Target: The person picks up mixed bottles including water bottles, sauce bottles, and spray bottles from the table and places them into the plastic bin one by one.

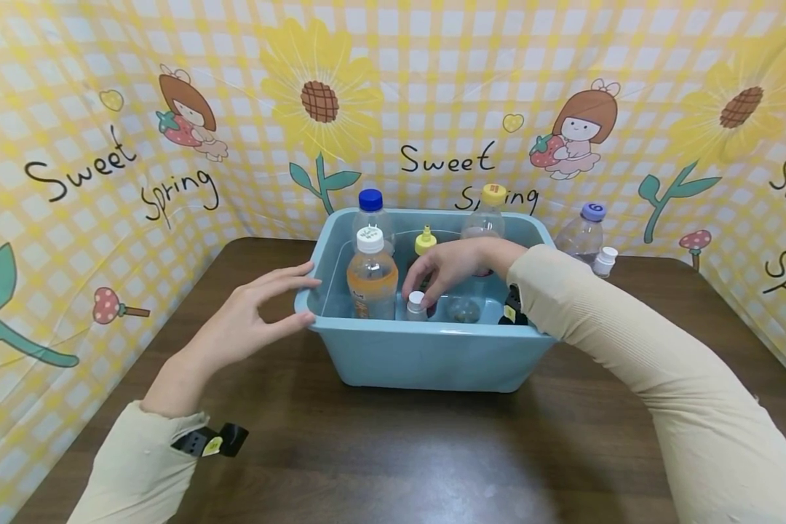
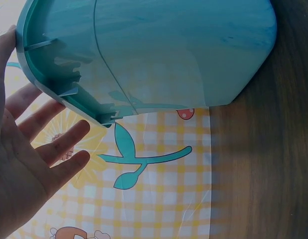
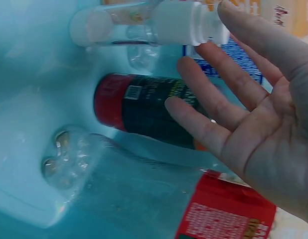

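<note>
A light blue plastic bin [image 1: 426, 356] stands on the table. My left hand [image 1: 236, 316] rests its thumb and fingertips on the bin's left rim, fingers spread. Inside the bin, my right hand [image 1: 452, 269] pinches the white cap of a small clear bottle [image 3: 131, 22] between thumb and fingertips. An orange-labelled bottle with a white cap [image 1: 372, 280] stands just left of that bottle. Below the right fingers in the right wrist view are a dark green bottle with a red base [image 3: 149, 107] and a clear bottle with a red label [image 3: 139, 194].
A blue-capped bottle [image 1: 370, 204] and a yellow-capped bottle [image 1: 493, 204] stand at the back of the bin, with a yellow nozzle top [image 1: 426, 239] between them. Outside, behind the right end, are a purple-capped bottle [image 1: 583, 229] and a small white-capped bottle [image 1: 605, 260]. Patterned cloth [image 1: 432, 73] surrounds the table.
</note>
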Demonstrator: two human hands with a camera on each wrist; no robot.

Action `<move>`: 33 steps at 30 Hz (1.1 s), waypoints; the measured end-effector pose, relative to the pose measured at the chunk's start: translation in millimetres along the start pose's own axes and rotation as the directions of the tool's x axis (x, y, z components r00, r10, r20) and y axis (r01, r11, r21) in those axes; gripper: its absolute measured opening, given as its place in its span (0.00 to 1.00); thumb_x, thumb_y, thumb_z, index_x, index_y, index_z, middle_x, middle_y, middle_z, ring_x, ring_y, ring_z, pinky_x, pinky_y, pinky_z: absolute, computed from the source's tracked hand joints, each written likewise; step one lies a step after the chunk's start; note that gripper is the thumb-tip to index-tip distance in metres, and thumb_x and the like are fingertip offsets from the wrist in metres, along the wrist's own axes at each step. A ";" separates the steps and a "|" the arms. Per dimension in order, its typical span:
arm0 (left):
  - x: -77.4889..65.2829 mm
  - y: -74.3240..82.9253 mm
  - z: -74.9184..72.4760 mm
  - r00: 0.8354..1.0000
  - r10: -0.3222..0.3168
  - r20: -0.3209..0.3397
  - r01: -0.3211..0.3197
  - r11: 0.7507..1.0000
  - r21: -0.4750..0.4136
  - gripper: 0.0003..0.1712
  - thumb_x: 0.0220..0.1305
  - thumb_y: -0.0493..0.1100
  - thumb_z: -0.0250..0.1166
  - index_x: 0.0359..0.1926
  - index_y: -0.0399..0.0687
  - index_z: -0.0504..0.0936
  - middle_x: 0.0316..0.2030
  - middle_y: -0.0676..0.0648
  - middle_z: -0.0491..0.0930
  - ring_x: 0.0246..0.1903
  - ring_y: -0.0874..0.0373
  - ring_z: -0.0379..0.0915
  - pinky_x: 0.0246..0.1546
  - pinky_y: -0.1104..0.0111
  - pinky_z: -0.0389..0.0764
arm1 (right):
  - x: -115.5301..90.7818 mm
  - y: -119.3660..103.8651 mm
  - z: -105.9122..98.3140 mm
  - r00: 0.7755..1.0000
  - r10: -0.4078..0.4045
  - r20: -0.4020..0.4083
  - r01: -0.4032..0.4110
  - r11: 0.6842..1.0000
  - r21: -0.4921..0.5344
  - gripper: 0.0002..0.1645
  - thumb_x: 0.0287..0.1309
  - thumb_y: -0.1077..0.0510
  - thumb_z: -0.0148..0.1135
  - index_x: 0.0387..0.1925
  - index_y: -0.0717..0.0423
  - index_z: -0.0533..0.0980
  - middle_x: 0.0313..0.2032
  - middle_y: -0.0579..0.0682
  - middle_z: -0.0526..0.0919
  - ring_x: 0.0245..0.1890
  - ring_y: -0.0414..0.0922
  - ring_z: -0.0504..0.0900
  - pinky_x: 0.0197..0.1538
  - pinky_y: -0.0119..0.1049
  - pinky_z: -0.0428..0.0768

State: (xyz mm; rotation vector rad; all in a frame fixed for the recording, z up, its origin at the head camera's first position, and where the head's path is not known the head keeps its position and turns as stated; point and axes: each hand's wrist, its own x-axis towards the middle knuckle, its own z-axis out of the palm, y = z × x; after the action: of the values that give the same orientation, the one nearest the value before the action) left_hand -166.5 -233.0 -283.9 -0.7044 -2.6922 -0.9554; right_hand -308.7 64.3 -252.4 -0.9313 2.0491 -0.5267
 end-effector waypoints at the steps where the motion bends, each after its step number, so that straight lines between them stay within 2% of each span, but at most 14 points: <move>1: 0.0 0.1 0.0 1.000 0.000 0.001 0.000 1.000 -0.001 0.24 0.59 0.48 0.65 0.57 0.52 0.75 0.66 0.47 0.66 0.66 0.44 0.60 0.59 0.44 0.65 | -1.6 -0.7 -0.9 1.000 -0.007 -0.007 0.007 1.000 -0.008 0.21 0.57 0.60 0.62 0.54 0.54 0.74 0.52 0.51 0.77 0.50 0.46 0.79 0.60 0.39 0.75; 8: 0.4 0.2 -0.4 1.000 0.009 -0.004 -0.009 1.000 0.001 0.24 0.59 0.48 0.66 0.57 0.53 0.75 0.66 0.47 0.66 0.65 0.45 0.61 0.59 0.44 0.66 | -19.2 -6.5 -11.7 0.995 -0.064 -0.071 0.057 0.995 -0.086 0.24 0.58 0.56 0.62 0.57 0.54 0.72 0.58 0.52 0.75 0.59 0.45 0.73 0.62 0.40 0.72; 17: 1.0 0.1 -0.7 1.000 0.014 -0.007 -0.014 1.000 0.002 0.24 0.59 0.47 0.66 0.57 0.53 0.75 0.66 0.47 0.66 0.65 0.44 0.61 0.59 0.43 0.65 | -49.6 -16.4 -22.6 0.980 -0.118 -0.158 0.098 0.987 -0.126 0.23 0.60 0.55 0.60 0.57 0.53 0.73 0.58 0.55 0.74 0.55 0.47 0.77 0.60 0.41 0.75; 23: 0.7 -0.1 -0.5 1.000 0.014 -0.011 -0.014 1.000 0.003 0.24 0.59 0.47 0.66 0.57 0.53 0.75 0.66 0.47 0.66 0.65 0.44 0.61 0.58 0.44 0.66 | -69.8 -20.6 -24.4 0.955 -0.157 -0.250 0.132 0.985 -0.113 0.23 0.60 0.56 0.60 0.57 0.54 0.73 0.59 0.54 0.74 0.57 0.52 0.76 0.59 0.45 0.76; 28: 0.6 -0.3 -0.2 1.000 0.014 -0.010 -0.014 1.000 0.001 0.25 0.59 0.47 0.66 0.57 0.53 0.75 0.66 0.47 0.66 0.65 0.44 0.61 0.58 0.44 0.66 | -90.4 -19.7 -24.3 0.934 -0.105 -0.342 0.088 0.994 -0.065 0.22 0.60 0.55 0.60 0.57 0.50 0.73 0.58 0.49 0.74 0.57 0.49 0.76 0.55 0.46 0.78; 33: 0.3 -0.3 0.3 1.000 0.013 -0.008 -0.013 1.000 0.001 0.24 0.59 0.47 0.66 0.57 0.53 0.75 0.66 0.47 0.66 0.65 0.44 0.61 0.58 0.45 0.66 | -110.6 -7.3 -22.9 0.891 -0.124 -0.436 0.103 0.992 -0.071 0.20 0.61 0.54 0.59 0.55 0.50 0.74 0.57 0.48 0.75 0.56 0.45 0.77 0.55 0.39 0.78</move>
State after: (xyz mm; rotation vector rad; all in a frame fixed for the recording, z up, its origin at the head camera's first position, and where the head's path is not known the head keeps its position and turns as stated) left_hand -166.9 -233.0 -284.2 -0.7155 -2.6775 -0.9518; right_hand -279.4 145.3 -179.0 -1.0349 2.4274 -0.8180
